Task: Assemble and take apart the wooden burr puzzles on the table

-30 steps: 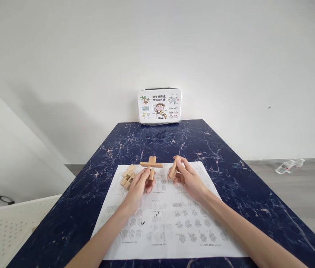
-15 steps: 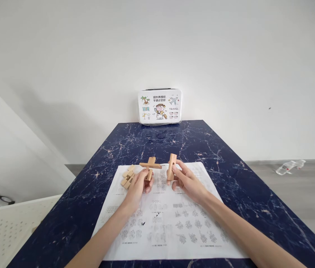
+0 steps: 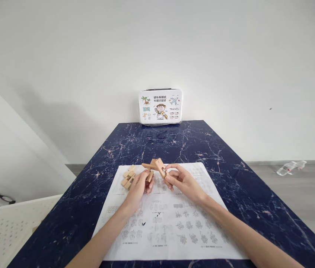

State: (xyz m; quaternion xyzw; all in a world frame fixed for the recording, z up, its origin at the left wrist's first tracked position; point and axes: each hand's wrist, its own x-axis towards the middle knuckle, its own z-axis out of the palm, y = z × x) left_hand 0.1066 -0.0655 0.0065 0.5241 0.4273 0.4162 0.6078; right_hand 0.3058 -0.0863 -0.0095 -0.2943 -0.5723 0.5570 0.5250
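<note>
My left hand [image 3: 142, 182] is closed round joined wooden puzzle pieces [image 3: 148, 166], one bar crossing another. Between the thumb and fingers of my right hand [image 3: 180, 179] is a notched wooden puzzle piece [image 3: 161, 166], tilted with its upper end leaning left. It overlaps the right end of the crossing pieces; whether they touch I cannot tell. A small pile of wooden blocks [image 3: 129, 174] lies just left of my left hand, partly covered by it. Under both hands is a white instruction sheet [image 3: 157, 251] printed with rows of puzzle diagrams.
A white case [image 3: 160, 107] with cartoon prints stands at the far end of the dark blue marbled table [image 3: 163, 143], against the wall. A perforated white surface [image 3: 3, 230] is at lower left. Clear plastic bottles [image 3: 290, 168] lie on the floor at right.
My right hand has moved left, bringing its notched piece up to the pieces in my left hand. That piece has turned from nearly upright to leaning left. My left hand has barely moved.
</note>
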